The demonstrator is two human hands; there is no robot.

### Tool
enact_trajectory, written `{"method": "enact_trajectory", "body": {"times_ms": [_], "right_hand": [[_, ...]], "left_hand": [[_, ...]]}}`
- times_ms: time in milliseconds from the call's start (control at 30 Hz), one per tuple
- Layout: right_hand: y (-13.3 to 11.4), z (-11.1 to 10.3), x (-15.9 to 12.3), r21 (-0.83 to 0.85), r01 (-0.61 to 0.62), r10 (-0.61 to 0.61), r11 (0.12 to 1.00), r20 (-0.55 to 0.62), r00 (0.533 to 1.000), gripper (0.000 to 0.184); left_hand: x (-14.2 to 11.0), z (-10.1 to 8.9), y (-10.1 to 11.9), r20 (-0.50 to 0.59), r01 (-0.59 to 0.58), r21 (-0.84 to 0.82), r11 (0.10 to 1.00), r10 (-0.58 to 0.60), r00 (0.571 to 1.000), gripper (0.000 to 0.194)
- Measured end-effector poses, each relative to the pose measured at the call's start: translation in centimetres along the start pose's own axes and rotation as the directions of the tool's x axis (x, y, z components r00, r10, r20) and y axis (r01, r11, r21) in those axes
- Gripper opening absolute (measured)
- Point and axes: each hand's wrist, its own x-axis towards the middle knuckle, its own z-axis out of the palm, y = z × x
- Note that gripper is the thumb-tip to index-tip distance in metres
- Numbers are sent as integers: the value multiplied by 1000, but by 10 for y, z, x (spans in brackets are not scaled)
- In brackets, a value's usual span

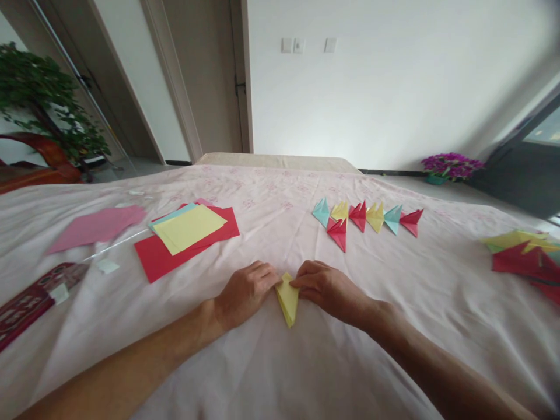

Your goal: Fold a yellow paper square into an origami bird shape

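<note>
A folded piece of yellow paper (pixel 287 300) lies on the pale pink cloth between my hands, its narrow tip toward me. My left hand (pixel 248 291) pinches its upper left edge with the fingertips. On the other side, my right hand (pixel 328 289) has its thumb and fingers closed on the upper right edge. Beyond my right hand is a row of folded paper shapes in blue, yellow and red, with one red folded shape (pixel 337 234) lying nearer to me than the others.
Yellow sheets (pixel 190 227) rest on red paper (pixel 151 262) at the left, beside pink sheets (pixel 96 228). A dark red box (pixel 35 297) lies at the left edge. More folded red paper (pixel 525 261) sits far right. Purple flowers (pixel 452 165) stand beyond the cloth.
</note>
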Motion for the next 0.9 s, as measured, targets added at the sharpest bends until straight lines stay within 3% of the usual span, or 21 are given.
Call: {"method": "enact_trajectory", "body": {"times_ms": [100,233,467,667,900], "right_hand": [[11,3,2,92,14,-13,996,-11,1000,19],[17,6,2,189,12,-3,982,-46,999,21],[17,16,0,169,-47,67,984,-112,991,25],[7,20,2,95,-158,172,983,-161,972,15],[6,22,4,84,-196,208,977,-173,963,13]], "left_hand": [[-6,-2,-3,-43,-77,-15,997,77,996,20],[-4,-3,-5,-39,-74,-31,997,73,997,21],[5,-1,-6,-34,36,-142,989,-41,999,22],[12,-1,2,-26,166,-148,975,-172,985,20],[15,0,2,6,252,-219,943,-257,966,11]]}}
